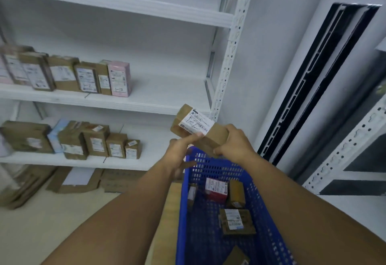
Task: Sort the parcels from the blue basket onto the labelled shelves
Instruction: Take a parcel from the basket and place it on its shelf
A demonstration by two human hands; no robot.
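Fingers: right hand (235, 142) curled round the near end of a brown box (216, 133); left hand (178, 156) lays a straight forefinger on its label (196, 123), the rest seemingly loose.
Box: above the far rim of the blue basket (208, 166), near the shelves (146, 101).
Basket: small parcels (216, 189) inside.

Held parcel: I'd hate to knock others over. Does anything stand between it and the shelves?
Nothing visible does. The right hand grips the brown parcel above the blue basket; the shelved parcels stand further left, off its path to the right end of the shelves.
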